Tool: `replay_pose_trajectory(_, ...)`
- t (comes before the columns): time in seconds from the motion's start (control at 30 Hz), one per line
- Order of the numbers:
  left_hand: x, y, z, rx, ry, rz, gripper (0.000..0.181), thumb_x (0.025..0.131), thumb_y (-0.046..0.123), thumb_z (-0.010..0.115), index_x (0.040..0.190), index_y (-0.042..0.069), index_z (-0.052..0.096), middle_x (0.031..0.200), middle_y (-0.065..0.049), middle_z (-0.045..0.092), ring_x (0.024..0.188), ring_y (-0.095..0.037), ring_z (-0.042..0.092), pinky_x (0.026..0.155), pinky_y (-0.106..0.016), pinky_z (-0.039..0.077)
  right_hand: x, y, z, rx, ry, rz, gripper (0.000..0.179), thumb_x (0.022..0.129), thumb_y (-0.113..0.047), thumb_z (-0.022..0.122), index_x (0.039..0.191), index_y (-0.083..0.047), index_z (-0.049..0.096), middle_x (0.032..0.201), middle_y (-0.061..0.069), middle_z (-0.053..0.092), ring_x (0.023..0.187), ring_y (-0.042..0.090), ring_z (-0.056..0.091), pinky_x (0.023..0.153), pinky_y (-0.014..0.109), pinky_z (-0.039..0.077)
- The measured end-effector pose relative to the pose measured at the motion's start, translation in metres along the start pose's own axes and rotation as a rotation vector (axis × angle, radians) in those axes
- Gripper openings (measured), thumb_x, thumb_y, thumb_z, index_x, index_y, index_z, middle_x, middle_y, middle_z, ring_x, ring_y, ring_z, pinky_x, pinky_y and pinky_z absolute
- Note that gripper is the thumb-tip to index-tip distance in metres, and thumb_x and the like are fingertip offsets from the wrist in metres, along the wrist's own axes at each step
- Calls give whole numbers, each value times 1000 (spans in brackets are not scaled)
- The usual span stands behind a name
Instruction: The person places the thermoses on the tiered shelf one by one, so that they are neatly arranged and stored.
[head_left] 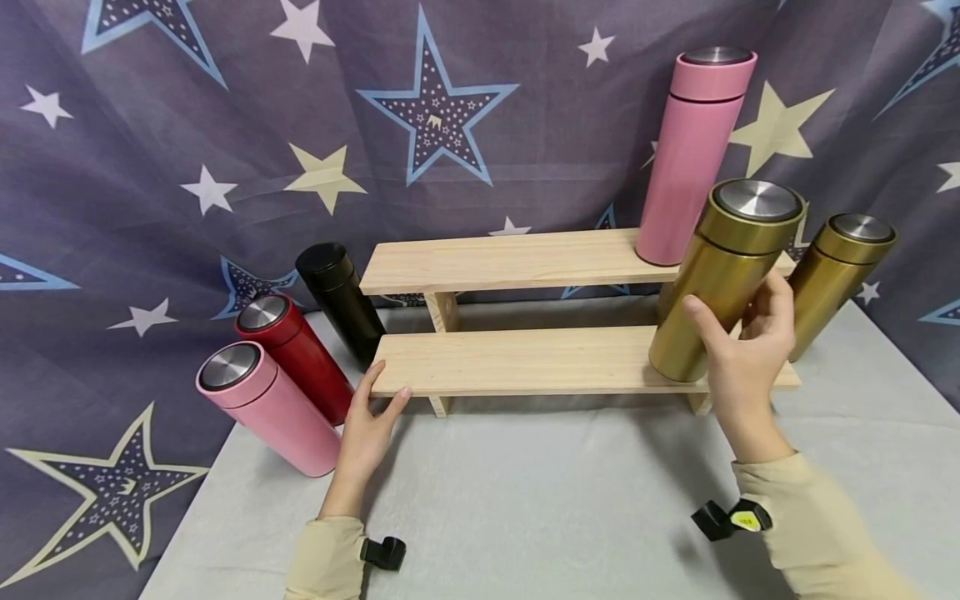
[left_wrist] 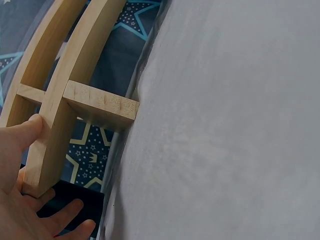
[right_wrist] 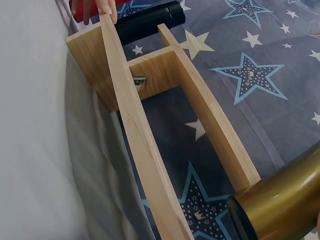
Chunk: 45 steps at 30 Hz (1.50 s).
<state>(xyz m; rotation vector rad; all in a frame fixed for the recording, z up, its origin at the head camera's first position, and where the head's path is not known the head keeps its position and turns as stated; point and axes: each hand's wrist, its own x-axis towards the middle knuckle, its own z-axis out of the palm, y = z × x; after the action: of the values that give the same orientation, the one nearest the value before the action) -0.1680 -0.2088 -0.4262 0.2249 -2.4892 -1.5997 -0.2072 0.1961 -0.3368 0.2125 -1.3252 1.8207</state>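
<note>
My right hand [head_left: 753, 358] grips a gold thermos bottle [head_left: 720, 292] with a silver lid, thumb on its near side. In the right wrist view the base of this gold bottle [right_wrist: 280, 200] hangs clear of the lower board, overlapping the upper one. My left hand [head_left: 369, 433] holds the left end of the lower board of a two-tier wooden shelf [head_left: 517, 358]. In the left wrist view, the thumb [left_wrist: 31, 131] presses one face of the board and other fingers come round its end. A tall pink bottle [head_left: 697, 158] stands on the upper board's right part.
Left of the shelf stand a black bottle [head_left: 343, 304], a red bottle [head_left: 300, 358] and another pink bottle [head_left: 277, 417]. A second gold bottle [head_left: 840, 283] stands beyond the shelf's right end. A grey cloth [head_left: 555, 500] covers the table; a star-patterned curtain [head_left: 525, 50] hangs behind.
</note>
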Motion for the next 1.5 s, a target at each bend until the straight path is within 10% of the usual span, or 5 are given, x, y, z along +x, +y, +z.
replay_pose_trajectory(1.5,1,-2,0,-7,1,11,68,97,27,66,154,10,32,162,-12,20,139,-39,36,107,-51,38,0,-6,75,-104,-191,67,65,76,-8,82,135,-14,55,120,5,62,104,21,56,86,30,43)
